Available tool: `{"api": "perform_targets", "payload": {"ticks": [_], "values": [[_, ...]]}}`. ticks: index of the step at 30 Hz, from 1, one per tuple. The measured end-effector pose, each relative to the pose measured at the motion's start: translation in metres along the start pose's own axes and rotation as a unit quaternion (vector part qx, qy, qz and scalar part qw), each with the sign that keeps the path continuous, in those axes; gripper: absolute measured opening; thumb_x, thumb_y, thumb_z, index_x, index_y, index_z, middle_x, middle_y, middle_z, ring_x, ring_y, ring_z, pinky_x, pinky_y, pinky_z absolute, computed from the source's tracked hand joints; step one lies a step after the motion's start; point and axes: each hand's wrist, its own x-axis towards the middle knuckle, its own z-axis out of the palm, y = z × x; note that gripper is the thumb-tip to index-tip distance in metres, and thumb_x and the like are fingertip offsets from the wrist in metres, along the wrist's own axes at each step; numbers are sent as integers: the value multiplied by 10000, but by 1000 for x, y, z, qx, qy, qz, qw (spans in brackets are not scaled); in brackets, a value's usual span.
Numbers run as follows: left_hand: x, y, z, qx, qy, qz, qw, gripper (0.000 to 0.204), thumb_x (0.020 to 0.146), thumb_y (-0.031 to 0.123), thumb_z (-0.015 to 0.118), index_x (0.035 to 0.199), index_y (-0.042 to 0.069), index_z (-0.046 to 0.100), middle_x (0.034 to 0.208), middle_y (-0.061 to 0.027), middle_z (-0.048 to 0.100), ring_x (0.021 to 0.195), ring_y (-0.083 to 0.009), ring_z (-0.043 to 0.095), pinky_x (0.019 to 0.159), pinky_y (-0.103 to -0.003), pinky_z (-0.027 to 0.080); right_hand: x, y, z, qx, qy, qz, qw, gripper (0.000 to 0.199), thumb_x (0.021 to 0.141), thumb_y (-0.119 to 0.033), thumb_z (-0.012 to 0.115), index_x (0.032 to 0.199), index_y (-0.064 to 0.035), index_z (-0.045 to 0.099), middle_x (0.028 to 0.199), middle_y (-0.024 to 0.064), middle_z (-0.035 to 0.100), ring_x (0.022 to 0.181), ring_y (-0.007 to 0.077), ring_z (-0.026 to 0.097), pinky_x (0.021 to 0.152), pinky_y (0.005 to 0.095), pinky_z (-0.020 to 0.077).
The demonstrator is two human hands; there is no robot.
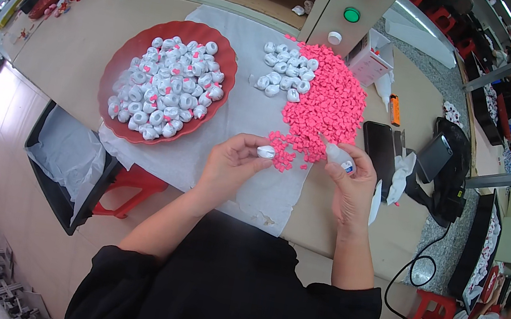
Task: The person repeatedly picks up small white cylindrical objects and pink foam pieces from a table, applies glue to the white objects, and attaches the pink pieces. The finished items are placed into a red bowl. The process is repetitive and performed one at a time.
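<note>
My left hand [230, 165] pinches a small rounded white piece [266, 152] between thumb and fingers, low over the white sheet [247, 110]. In my right hand [354, 189] is a small white glue bottle [339, 156], its narrow tip angled toward the left and over the pink pieces. A wide heap of tiny pink pieces [328, 94] spreads just beyond both hands, with a few scattered close to the held white piece. Several loose white pieces [283, 69] lie at the heap's left edge. White pieces, some with pink bits on them, fill a red scalloped bowl [108, 82] at the left.
A cabinet [320, 7] with red and green buttons stands at the back, white pieces inside. Right of the heap are a box [372, 58], an orange lighter [395, 110] and a dark phone [378, 150]. A lined black tray [43, 122] and red stool [130, 191] are lower left.
</note>
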Motion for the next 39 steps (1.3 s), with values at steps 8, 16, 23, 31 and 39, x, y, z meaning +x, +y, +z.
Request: {"api": "perform_targets", "payload": {"ticks": [8, 16, 23, 31, 39], "values": [[0, 2, -2, -18, 13, -17, 1000, 282, 786, -53, 594, 1053, -49, 501, 967, -86, 591, 884, -123, 574, 793, -244, 471, 3, -16, -7, -278, -31, -19, 960, 261, 720, -44, 672, 941, -9, 539, 877, 69, 575, 826, 117, 552, 703, 244, 445], [0, 1, -2, -33, -1, 0, 999, 274, 800, -32, 592, 1060, -42, 505, 978, -89, 596, 910, -117, 573, 805, -229, 467, -9, 14, 12, -551, -14, -125, 825, 158, 685, -154, 681, 773, -34, 629, 763, 99, 616, 744, 266, 588, 659, 355, 454], [0, 2, -3, -42, -5, -3, 999, 274, 800, -38, 588, 1062, -41, 505, 974, -87, 597, 904, -110, 573, 801, -219, 463, -6, 20, 11, -601, -26, -93, 793, 186, 673, -150, 677, 828, -51, 650, 791, 107, 623, 764, 278, 594, 662, 367, 460], [-1, 5, -2, -52, -9, -19, 998, 283, 790, -56, 585, 1060, -45, 503, 950, -80, 586, 863, -115, 570, 770, -235, 475, -2, 8, 7, -491, -67, -81, 865, 141, 716, -68, 676, 841, -12, 640, 797, 88, 639, 731, 176, 606, 670, 280, 466], [-1, 3, -3, -20, -73, -54, 996, 285, 789, -45, 594, 1067, -43, 532, 930, -76, 595, 825, -108, 576, 734, -236, 487, -9, 13, 35, -77, -95, 104, 987, 102, 752, 13, 651, 843, 4, 605, 796, 39, 605, 741, 86, 560, 666, 206, 451]]}}
